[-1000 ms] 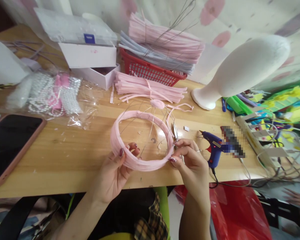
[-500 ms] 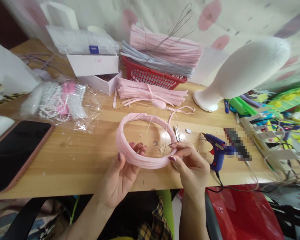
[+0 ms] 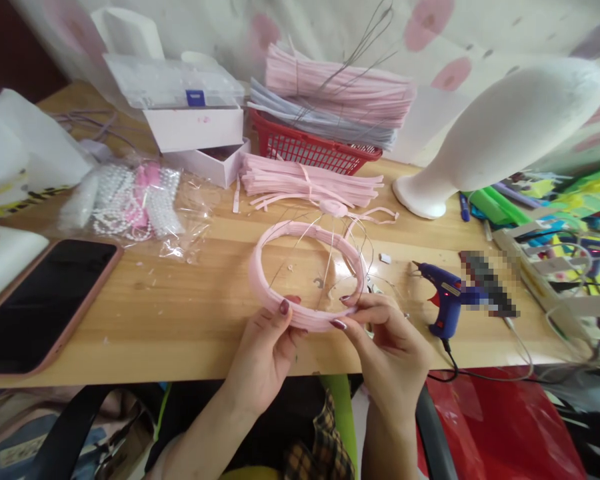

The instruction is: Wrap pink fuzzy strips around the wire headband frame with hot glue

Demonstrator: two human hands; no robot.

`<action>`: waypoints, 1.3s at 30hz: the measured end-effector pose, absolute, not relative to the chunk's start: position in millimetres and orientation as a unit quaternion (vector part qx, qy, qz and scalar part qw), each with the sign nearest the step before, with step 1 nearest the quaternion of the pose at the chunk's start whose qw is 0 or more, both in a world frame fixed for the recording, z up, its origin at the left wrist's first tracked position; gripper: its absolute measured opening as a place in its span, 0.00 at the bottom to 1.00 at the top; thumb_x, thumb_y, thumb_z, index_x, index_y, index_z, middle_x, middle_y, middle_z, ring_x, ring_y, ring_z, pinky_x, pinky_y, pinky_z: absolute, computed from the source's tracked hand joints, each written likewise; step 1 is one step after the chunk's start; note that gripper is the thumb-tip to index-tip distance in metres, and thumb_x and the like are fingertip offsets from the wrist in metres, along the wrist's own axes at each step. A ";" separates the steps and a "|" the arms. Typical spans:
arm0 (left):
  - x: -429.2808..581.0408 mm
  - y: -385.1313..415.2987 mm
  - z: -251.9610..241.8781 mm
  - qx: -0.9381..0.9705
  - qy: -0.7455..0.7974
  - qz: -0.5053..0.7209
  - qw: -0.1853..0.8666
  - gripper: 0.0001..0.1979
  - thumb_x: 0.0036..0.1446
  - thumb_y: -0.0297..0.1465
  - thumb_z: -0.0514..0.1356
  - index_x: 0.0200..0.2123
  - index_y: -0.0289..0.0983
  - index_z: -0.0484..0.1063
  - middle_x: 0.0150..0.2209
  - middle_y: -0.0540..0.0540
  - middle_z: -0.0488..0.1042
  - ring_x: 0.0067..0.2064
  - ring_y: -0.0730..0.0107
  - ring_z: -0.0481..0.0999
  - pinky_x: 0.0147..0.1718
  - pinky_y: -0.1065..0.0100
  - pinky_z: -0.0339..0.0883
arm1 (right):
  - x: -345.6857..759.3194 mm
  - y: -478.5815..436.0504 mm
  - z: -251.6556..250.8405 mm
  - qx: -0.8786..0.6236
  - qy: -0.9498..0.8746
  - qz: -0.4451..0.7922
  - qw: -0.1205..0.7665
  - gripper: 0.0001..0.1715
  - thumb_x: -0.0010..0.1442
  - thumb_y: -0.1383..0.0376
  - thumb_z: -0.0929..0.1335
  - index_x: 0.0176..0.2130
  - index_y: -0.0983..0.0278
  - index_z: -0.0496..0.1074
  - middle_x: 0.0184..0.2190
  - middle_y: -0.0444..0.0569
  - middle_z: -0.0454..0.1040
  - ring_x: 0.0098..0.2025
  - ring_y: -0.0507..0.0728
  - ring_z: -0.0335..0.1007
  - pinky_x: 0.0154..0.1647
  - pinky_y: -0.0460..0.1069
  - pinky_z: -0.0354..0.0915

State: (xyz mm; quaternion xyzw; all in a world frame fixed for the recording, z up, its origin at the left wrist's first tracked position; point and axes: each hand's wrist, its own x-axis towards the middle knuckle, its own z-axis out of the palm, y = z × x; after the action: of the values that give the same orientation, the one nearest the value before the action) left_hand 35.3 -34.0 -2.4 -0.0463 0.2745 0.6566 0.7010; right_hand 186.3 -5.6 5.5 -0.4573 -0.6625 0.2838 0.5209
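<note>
Between my hands is a pink fabric-wrapped ring (image 3: 259, 267), held tilted above the wooden table. My left hand (image 3: 267, 347) pinches its near rim, thumb on the inner side and fingers underneath. At the near right of the rim, my right hand (image 3: 390, 340) grips it between thumb and index finger. Thin wires run from the ring up to a small pink oval pad (image 3: 333, 209) beyond its far side. A pink strip trails from the ring's far right. Small scraps are visible on the table through the ring.
A blue glue gun (image 3: 445, 293) stands right of my hands. Behind the ring lie bundled pink strips (image 3: 310, 181) and a red basket (image 3: 310, 147) stacked with more. Left are bagged beads (image 3: 140, 200) and a phone (image 3: 45, 307); a white mannequin head (image 3: 520, 133) leans back right.
My left hand has moved right along the near rim, its thumb now over the edge. The ring looks tilted a little differently, and the whole view has shifted slightly.
</note>
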 end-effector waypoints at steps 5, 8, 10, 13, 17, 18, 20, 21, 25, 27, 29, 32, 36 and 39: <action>34.2 -33.0 0.6 -0.080 0.302 0.656 0.687 0.15 0.34 0.31 0.81 0.28 0.34 0.84 0.26 0.50 0.82 0.23 0.80 0.78 0.23 0.83 0.74 | 189.9 -7.6 9.7 -0.454 -0.682 0.295 0.492 0.04 0.60 0.68 0.75 0.33 0.59 0.78 0.34 0.47 0.78 0.40 0.58 0.75 0.43 0.54 0.71; 36.0 -32.4 3.1 -0.079 0.301 0.661 0.683 0.14 0.35 0.30 0.81 0.27 0.33 0.84 0.25 0.50 0.82 0.23 0.81 0.77 0.23 0.84 0.74 | 189.3 -8.0 9.8 -0.453 -0.667 0.299 0.510 0.05 0.59 0.69 0.75 0.32 0.59 0.78 0.32 0.46 0.78 0.38 0.57 0.75 0.41 0.52 0.71; 38.5 -31.4 4.5 -0.071 0.299 0.662 0.683 0.14 0.35 0.30 0.81 0.27 0.33 0.84 0.25 0.49 0.82 0.23 0.81 0.77 0.23 0.85 0.73 | 189.1 -8.0 8.7 -0.451 -0.656 0.300 0.526 0.07 0.58 0.71 0.75 0.32 0.59 0.78 0.32 0.46 0.78 0.37 0.56 0.75 0.39 0.51 0.71; 42.5 -29.7 5.1 -0.070 0.302 0.658 0.686 0.13 0.36 0.30 0.81 0.26 0.33 0.84 0.25 0.49 0.82 0.23 0.81 0.77 0.23 0.85 0.71 | 189.9 -8.5 6.5 -0.452 -0.644 0.304 0.537 0.07 0.57 0.71 0.75 0.31 0.59 0.78 0.31 0.46 0.78 0.36 0.55 0.75 0.38 0.51 0.72; 43.9 -30.8 1.3 -0.043 0.290 0.647 0.704 0.13 0.37 0.31 0.80 0.27 0.33 0.84 0.24 0.49 0.81 0.24 0.82 0.75 0.23 0.83 0.70 | 193.8 -8.7 5.1 -0.463 -0.625 0.310 0.547 0.08 0.56 0.71 0.76 0.29 0.60 0.77 0.30 0.47 0.77 0.35 0.56 0.76 0.37 0.51 0.74; 42.7 -31.6 -0.1 -0.029 0.285 0.644 0.709 0.14 0.38 0.32 0.80 0.29 0.33 0.85 0.25 0.49 0.81 0.24 0.81 0.74 0.24 0.82 0.70 | 195.3 -8.2 5.0 -0.462 -0.622 0.310 0.550 0.08 0.55 0.71 0.76 0.28 0.60 0.77 0.29 0.46 0.77 0.35 0.56 0.76 0.37 0.51 0.74; 38.1 -32.5 -1.9 -0.012 0.277 0.646 0.711 0.17 0.39 0.33 0.80 0.34 0.34 0.85 0.28 0.49 0.82 0.27 0.80 0.76 0.28 0.80 0.71 | 198.6 -6.8 4.8 -0.459 -0.623 0.311 0.552 0.08 0.55 0.72 0.76 0.28 0.61 0.77 0.29 0.46 0.78 0.34 0.56 0.76 0.37 0.51 0.74; 34.6 -32.2 -1.9 -0.015 0.275 0.649 0.709 0.19 0.40 0.35 0.80 0.36 0.34 0.85 0.30 0.48 0.82 0.29 0.78 0.77 0.30 0.79 0.72 | 200.4 -6.0 4.6 -0.455 -0.626 0.311 0.551 0.08 0.55 0.72 0.76 0.28 0.61 0.77 0.29 0.46 0.78 0.33 0.55 0.76 0.36 0.50 0.74; 18.3 -26.0 2.8 -0.086 0.277 0.654 0.698 0.20 0.36 0.35 0.81 0.34 0.35 0.84 0.34 0.47 0.83 0.34 0.73 0.79 0.35 0.75 0.75 | 206.0 -3.9 3.1 -0.434 -0.645 0.310 0.547 0.09 0.55 0.73 0.76 0.28 0.60 0.78 0.28 0.46 0.77 0.32 0.55 0.75 0.34 0.50 0.73; 12.6 -22.2 3.8 -0.121 0.280 0.644 0.701 0.17 0.36 0.30 0.81 0.31 0.36 0.82 0.31 0.50 0.81 0.32 0.74 0.79 0.35 0.75 0.76 | 207.3 -3.8 2.7 -0.424 -0.654 0.307 0.546 0.09 0.55 0.73 0.76 0.28 0.60 0.78 0.27 0.46 0.76 0.32 0.56 0.75 0.34 0.51 0.73; 10.0 -19.8 1.8 -0.128 0.270 0.634 0.713 0.14 0.39 0.27 0.80 0.29 0.35 0.81 0.27 0.52 0.78 0.29 0.78 0.76 0.31 0.77 0.74 | 207.9 -3.8 2.7 -0.413 -0.666 0.301 0.543 0.09 0.54 0.73 0.76 0.29 0.60 0.78 0.27 0.46 0.76 0.32 0.56 0.75 0.33 0.51 0.74; 10.1 -18.5 -4.0 -0.113 0.240 0.638 0.723 0.12 0.42 0.25 0.79 0.27 0.34 0.79 0.25 0.53 0.74 0.26 0.81 0.72 0.27 0.79 0.71 | 208.4 -3.2 2.6 -0.396 -0.684 0.298 0.535 0.09 0.54 0.74 0.76 0.29 0.60 0.78 0.27 0.46 0.76 0.31 0.56 0.75 0.32 0.51 0.74; 9.8 -18.1 -8.2 -0.111 0.238 0.655 0.708 0.09 0.47 0.24 0.76 0.27 0.36 0.78 0.27 0.53 0.75 0.27 0.80 0.73 0.30 0.79 0.72 | 206.4 -3.3 2.8 -0.393 -0.692 0.319 0.515 0.09 0.56 0.74 0.75 0.30 0.60 0.78 0.27 0.45 0.77 0.33 0.55 0.76 0.34 0.50 0.74; 8.4 -21.2 -10.4 -0.065 0.244 0.668 0.700 0.14 0.47 0.35 0.77 0.36 0.37 0.82 0.34 0.51 0.80 0.35 0.76 0.77 0.38 0.76 0.74 | 200.9 -5.8 5.9 -0.412 -0.668 0.324 0.528 0.09 0.56 0.73 0.75 0.30 0.60 0.78 0.28 0.45 0.77 0.33 0.56 0.76 0.35 0.50 0.74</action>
State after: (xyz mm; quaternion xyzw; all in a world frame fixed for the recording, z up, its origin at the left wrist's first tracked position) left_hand 8.4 -21.2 -10.4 -0.0652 0.2441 0.6682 0.6998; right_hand 200.9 -5.8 5.9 -0.4120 -0.6685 0.3236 0.5279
